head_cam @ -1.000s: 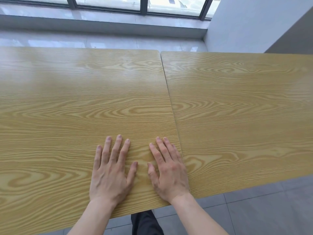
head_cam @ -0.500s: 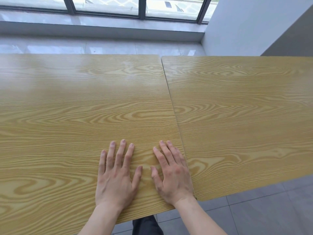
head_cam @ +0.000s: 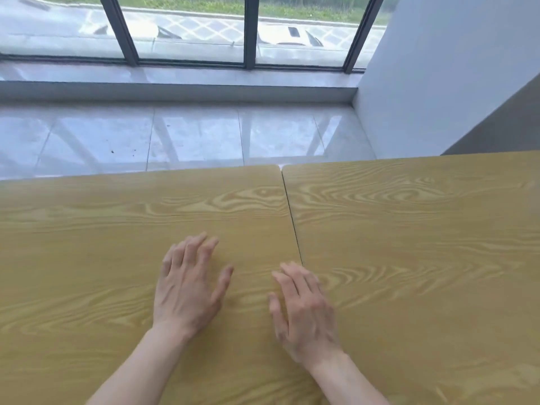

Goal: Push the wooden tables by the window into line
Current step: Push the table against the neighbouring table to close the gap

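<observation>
Two wooden tables fill the lower half of the view, set side by side with only a thin dark seam between them. The left table (head_cam: 87,244) and the right table (head_cam: 423,244) are seen with their far edges nearly level, the right one's edge lying a touch further toward the window at the seam. Both tops are finished in a yellow-brown veneer with strong swirling grain and rounded far corners. Beyond the far edges a strip of glossy pale floor tiles (head_cam: 190,135) is left open up to a low sill (head_cam: 175,92) under the dark-framed window (head_cam: 248,30). A white wall (head_cam: 438,83) closes off the right side, just behind the right table's far edge. The left hand (head_cam: 187,287) is seen open over the left table, fingers spread and slightly curled. The right hand (head_cam: 304,314) is likewise open, with nothing held, at the seam; whether either palm touches the wood cannot be told through the blur.
</observation>
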The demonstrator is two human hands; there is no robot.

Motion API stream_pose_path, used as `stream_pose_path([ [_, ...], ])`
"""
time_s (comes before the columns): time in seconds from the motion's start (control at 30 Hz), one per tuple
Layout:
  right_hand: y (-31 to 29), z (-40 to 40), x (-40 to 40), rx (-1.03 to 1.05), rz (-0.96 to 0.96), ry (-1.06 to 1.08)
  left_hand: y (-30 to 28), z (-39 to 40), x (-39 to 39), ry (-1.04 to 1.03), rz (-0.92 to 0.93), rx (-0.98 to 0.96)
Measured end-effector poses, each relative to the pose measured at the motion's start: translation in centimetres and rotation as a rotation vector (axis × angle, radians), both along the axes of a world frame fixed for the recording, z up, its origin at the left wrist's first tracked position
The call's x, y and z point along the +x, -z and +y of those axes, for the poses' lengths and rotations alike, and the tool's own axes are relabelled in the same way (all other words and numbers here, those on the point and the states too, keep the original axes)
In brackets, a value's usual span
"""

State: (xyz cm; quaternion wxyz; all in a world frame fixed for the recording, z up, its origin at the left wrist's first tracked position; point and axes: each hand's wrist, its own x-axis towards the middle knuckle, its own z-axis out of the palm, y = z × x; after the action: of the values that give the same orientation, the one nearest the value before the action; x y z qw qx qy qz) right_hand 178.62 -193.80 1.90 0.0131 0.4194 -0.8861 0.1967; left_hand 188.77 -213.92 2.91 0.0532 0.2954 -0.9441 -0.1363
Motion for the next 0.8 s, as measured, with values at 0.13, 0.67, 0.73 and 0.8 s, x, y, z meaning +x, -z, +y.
stream_pose_path([
  [0.13, -0.9, -7.5, -8.9, 0.068, -0.027, -0.043, -0.5, -5.6, -7.7, -0.039, -0.001, 0.017],
  [0.67, 3.0, -21.0, -18.3, 0.18, -0.041, -0.191, 3.9, -12.3, -16.6, -0.169, -0.131, -0.036],
  [0.73, 2.8, -20.9, -18.4, 0.173, -0.05, -0.194, 3.7, -12.1, -16.7, -0.172, -0.136, -0.045],
  [0.8, 2.8, -20.7, -18.4, 0.162, -0.058, -0.197, 3.7, -11.9, -16.7, -0.168, -0.142, -0.057],
])
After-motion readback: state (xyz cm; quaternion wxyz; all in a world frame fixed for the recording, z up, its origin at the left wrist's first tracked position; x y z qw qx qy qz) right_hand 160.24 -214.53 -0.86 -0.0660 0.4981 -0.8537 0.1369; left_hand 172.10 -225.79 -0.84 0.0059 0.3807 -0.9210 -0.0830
